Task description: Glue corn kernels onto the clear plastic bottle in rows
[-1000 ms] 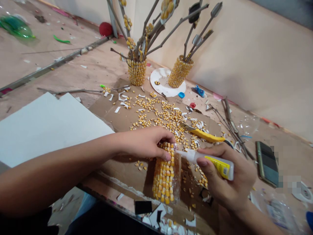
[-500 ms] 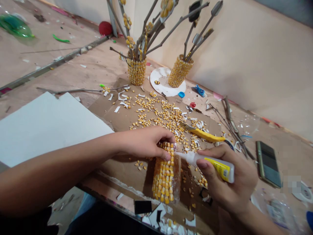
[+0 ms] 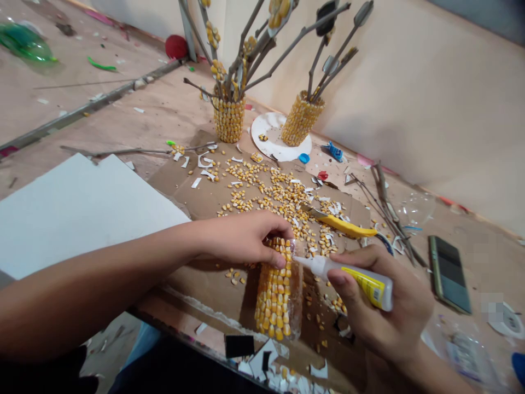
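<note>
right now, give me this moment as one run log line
left hand: holding partly kernel-covered cylinder | right hand: holding squeeze bottle, nozzle at bare strip | nearby: loose kernels, yellow-handled tool, phone

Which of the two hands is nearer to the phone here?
Right. The right hand, gripping the small bottle, is to the left of the phone, not touching it; the left hand is farther left, holding the corn-covered cylinder.
</note>
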Motion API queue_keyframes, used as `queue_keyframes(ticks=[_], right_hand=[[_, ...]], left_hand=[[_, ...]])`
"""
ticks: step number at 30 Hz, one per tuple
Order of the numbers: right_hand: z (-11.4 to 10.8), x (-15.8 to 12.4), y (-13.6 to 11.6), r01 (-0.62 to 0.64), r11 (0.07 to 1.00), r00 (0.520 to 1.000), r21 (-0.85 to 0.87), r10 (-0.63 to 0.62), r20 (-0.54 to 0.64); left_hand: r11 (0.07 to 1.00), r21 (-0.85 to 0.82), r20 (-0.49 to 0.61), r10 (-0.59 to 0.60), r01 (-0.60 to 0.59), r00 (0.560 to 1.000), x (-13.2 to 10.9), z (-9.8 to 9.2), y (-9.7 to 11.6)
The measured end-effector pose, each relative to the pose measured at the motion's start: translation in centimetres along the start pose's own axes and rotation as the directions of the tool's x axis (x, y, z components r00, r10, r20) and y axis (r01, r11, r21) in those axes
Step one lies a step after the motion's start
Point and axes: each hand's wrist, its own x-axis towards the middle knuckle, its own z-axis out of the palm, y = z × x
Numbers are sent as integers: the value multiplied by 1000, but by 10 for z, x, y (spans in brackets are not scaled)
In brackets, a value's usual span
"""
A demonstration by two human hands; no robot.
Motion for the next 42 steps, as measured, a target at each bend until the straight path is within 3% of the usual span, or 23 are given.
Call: queue_keyframes(ticks=[12, 42], right_hand=[[-2, 1, -3, 20, 999, 1000, -27, -19, 23], [-8, -5, -13, 15, 999, 995, -50, -10, 95]], left_hand=[[997, -82, -3, -3, 3, 1000, 1, 2, -2], [997, -67, 6, -26, 26, 1000, 1, 2, -2]])
